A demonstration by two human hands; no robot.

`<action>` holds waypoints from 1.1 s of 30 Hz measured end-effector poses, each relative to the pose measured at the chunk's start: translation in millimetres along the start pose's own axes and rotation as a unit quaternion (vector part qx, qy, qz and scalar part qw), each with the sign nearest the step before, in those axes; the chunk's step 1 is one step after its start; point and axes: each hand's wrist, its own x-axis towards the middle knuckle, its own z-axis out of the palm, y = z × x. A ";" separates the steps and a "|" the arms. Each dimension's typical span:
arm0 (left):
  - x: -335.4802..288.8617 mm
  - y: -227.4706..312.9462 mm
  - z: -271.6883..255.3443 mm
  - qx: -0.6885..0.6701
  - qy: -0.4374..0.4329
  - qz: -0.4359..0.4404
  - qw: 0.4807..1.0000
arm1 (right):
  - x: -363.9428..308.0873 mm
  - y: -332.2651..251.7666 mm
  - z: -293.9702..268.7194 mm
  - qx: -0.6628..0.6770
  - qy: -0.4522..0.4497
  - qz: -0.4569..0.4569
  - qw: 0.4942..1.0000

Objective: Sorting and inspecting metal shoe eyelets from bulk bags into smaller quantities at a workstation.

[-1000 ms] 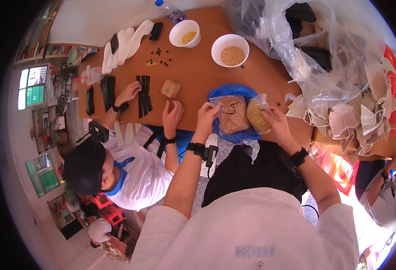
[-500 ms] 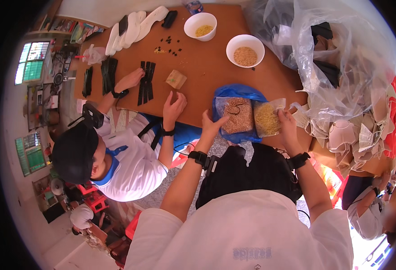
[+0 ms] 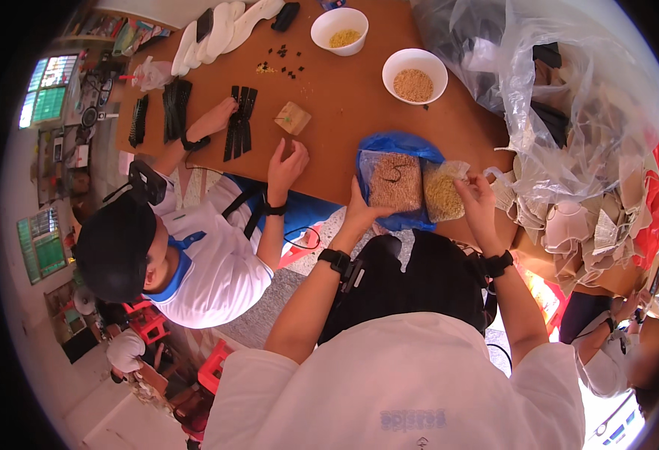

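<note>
A clear bag of small copper-coloured pieces (image 3: 395,184) lies in an opened blue plastic bag (image 3: 412,142) at the table's near edge. My left hand (image 3: 359,213) grips their lower left corner, its thumb over the front and its fingers along the left side. Beside it, on the right, is a smaller clear bag of tiny yellow pieces (image 3: 443,196). My right hand (image 3: 479,199) pinches this one at its upper right corner. The fingertips partly cover that corner.
Two white bowls, one with yellow bits (image 3: 339,20) and one with copper-coloured bits (image 3: 428,55), stand farther back. A co-worker's hand (image 3: 287,166) is at left, near a wooden block (image 3: 293,118) and black strips (image 3: 239,124). A large clear plastic bag (image 3: 528,97) and beige pieces (image 3: 569,221) crowd the right.
My left hand has closed in on the lower left corner of the bags. My right hand has shifted up to the yellow bag's upper corner. The view has shifted slightly.
</note>
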 end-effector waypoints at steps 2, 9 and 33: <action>-3.8 2.5 -2.4 -0.020 -0.006 -0.011 1.000 | 0.2 -5.2 4.5 -0.032 -0.013 -0.054 0.998; -15.7 6.8 -6.4 -0.038 -0.045 -0.046 0.997 | 2.4 -9.5 26.3 -0.041 -0.021 -0.045 0.998; -13.1 -27.2 8.4 0.057 0.077 -0.013 0.995 | 78.2 -24.9 116.5 -0.296 -0.357 -0.157 0.872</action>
